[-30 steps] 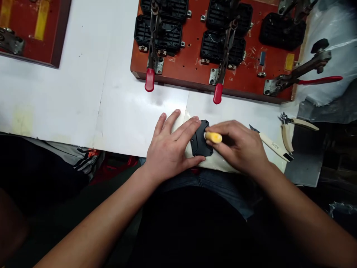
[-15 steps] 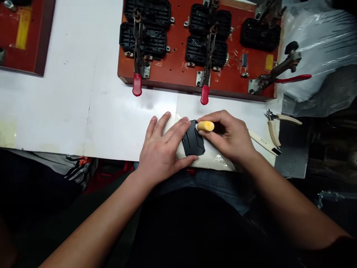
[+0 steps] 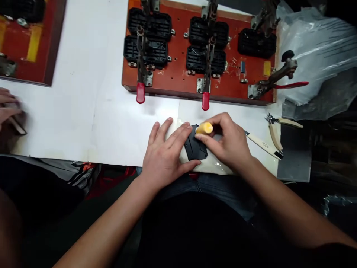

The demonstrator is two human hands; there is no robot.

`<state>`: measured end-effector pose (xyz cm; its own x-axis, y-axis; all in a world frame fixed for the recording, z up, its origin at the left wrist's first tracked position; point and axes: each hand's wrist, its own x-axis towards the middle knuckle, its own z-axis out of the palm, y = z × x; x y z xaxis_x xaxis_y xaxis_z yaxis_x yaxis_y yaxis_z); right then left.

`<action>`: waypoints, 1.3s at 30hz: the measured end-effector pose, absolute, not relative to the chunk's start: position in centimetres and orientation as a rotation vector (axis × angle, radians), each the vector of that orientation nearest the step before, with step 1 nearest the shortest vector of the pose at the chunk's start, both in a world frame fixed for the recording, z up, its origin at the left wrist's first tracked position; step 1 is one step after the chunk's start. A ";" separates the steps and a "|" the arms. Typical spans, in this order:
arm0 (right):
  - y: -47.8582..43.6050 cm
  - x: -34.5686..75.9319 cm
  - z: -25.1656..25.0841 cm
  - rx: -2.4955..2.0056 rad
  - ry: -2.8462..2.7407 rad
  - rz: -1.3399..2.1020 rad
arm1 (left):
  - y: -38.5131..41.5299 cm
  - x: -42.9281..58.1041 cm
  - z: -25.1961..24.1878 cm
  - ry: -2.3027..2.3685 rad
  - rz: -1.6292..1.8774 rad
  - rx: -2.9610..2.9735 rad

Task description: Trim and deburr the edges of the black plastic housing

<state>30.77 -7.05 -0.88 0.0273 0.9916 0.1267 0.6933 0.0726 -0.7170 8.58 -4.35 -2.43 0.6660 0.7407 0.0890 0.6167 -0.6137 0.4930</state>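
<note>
A flat black plastic plate (image 3: 196,146) lies on a pale, shiny pad (image 3: 216,163) near the table's front edge. My left hand (image 3: 167,154) rests with its fingers spread, its fingertips and thumb touching the plate's left and lower edges. Between thumb and fingers, my right hand (image 3: 230,141) pinches a short yellow tool (image 3: 205,128), seen nearly end-on. The tool's white lower end is over the upper part of the plate; its tip is hidden.
A red fixture block (image 3: 178,80) with black parts and red-handled clamps stands behind my hands. Cream-handled nippers (image 3: 275,136) and a cream-handled tool (image 3: 262,144) lie right. Plastic bags (image 3: 315,56) sit back right. Another person's hand (image 3: 9,106) and a second fixture (image 3: 44,56) are left.
The view has shifted, so most things appear slightly lower. The yellow tool has moved slightly left over the plate with my right hand. Another person's hand has come into view at the left.
</note>
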 end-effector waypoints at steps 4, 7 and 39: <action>-7.5 30.3 -0.9 -1.695 -1.783 0.555 | -4.4 8.6 -2.4 1.052 0.398 2.453; -7.3 30.3 -0.8 -1.717 -1.726 0.498 | -4.4 8.5 -2.4 1.063 0.403 2.452; -10.3 33.8 3.2 -1.677 -1.729 0.932 | -4.4 8.8 -2.3 1.091 0.379 2.477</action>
